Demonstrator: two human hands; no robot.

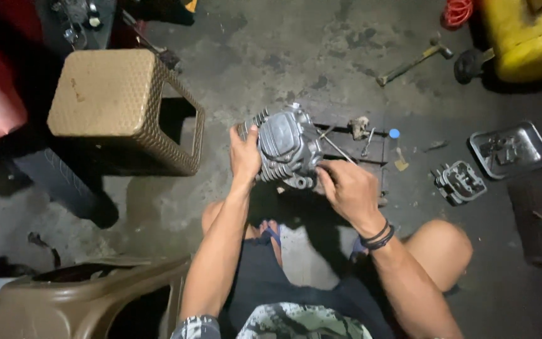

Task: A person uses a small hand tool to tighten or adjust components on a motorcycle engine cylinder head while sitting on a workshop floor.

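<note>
I hold a grey finned engine cylinder head [286, 145] above a dark wooden board [371, 150] on the concrete floor. My left hand [244, 157] grips its left side, thumb over the fins. My right hand [346, 188] is closed on its lower right corner, fingers at a round port. Thin metal rods [337, 147] stick out to the right of the head, just above my right hand.
A tan plastic stool [120, 103] stands at the left. A metal tray [510, 149] and another engine part [460, 182] lie at the right. A hammer [415, 59], a yellow container [522, 37] and a small blue cap [394, 133] are farther off.
</note>
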